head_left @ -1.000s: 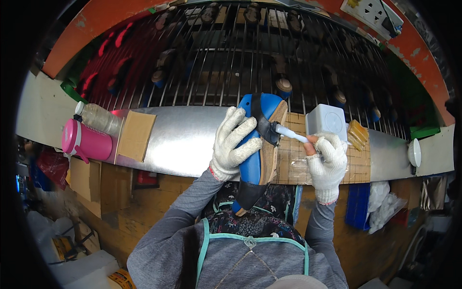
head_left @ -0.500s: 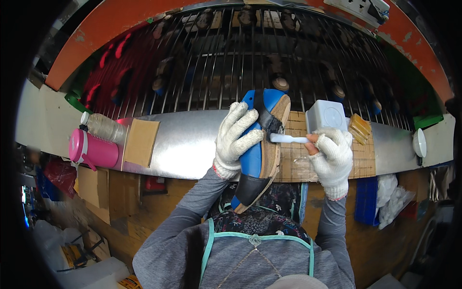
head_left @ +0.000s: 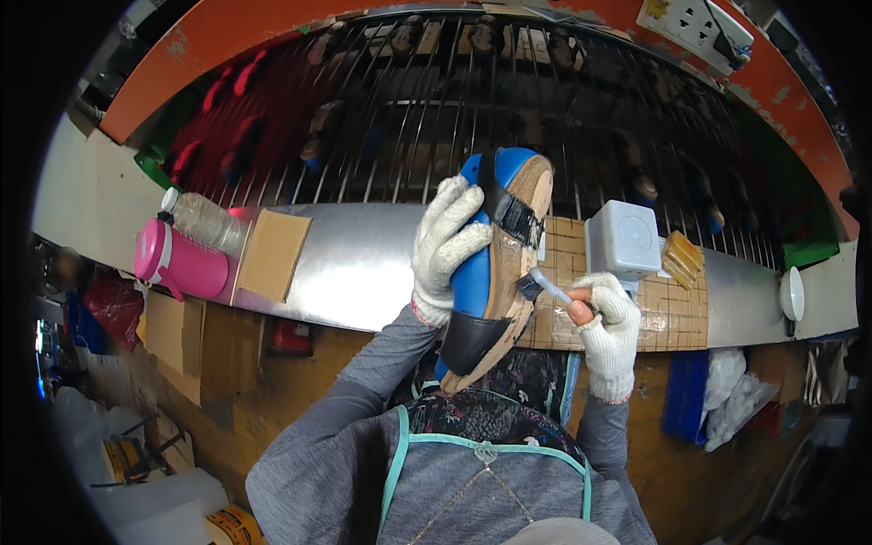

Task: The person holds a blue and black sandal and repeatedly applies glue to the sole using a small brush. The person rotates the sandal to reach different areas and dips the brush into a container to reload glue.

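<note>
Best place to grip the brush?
Likely the pale handle, pinched at the end away from the dark head, coming from the right: it is slim and slants rightward, while the head sits at the shoe's sole edge. The right hand grips there.

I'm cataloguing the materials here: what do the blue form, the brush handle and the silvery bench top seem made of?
Blue form: probably hard plastic, smooth with a soft sheen. Brush handle: likely plastic too, pale and smooth. Bench top: looks like sheet metal, semi-glossy, judging by its silvery colour and bright glare.
</note>
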Available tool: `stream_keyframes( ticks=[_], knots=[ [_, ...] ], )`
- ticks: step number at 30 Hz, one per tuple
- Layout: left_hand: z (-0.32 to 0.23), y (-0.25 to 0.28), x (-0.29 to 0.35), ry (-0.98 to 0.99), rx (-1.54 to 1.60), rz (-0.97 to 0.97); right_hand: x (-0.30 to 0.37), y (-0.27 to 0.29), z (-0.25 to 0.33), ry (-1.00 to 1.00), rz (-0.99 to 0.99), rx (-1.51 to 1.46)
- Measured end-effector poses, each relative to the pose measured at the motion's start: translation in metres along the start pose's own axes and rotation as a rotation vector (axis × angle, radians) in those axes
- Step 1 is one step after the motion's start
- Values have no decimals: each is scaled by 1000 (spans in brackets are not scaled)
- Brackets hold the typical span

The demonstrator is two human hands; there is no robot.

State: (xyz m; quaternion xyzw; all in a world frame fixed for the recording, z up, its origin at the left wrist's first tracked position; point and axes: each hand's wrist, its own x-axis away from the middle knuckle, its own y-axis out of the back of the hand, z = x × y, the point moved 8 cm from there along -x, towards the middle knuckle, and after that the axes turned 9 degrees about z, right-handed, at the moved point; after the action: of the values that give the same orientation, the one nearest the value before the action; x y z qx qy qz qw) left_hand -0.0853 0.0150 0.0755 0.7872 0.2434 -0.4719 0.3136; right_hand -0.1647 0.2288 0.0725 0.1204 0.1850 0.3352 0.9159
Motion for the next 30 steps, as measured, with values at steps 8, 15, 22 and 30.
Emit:
stream_keyframes(
  ticks=[8,15,22,30],
  knots=[
    [-7,3,-2,-66,-233,103,9,-1,23,42,-206,436],
    [-6,4,1,-137,-311,147,6,-7,50,237,-338,784],
    [-7,7,2,-141,-356,175,2,-15,60,317,-391,913],
    [-3,14,2,-107,-306,137,-16,-5,40,198,-225,605]
  ],
)
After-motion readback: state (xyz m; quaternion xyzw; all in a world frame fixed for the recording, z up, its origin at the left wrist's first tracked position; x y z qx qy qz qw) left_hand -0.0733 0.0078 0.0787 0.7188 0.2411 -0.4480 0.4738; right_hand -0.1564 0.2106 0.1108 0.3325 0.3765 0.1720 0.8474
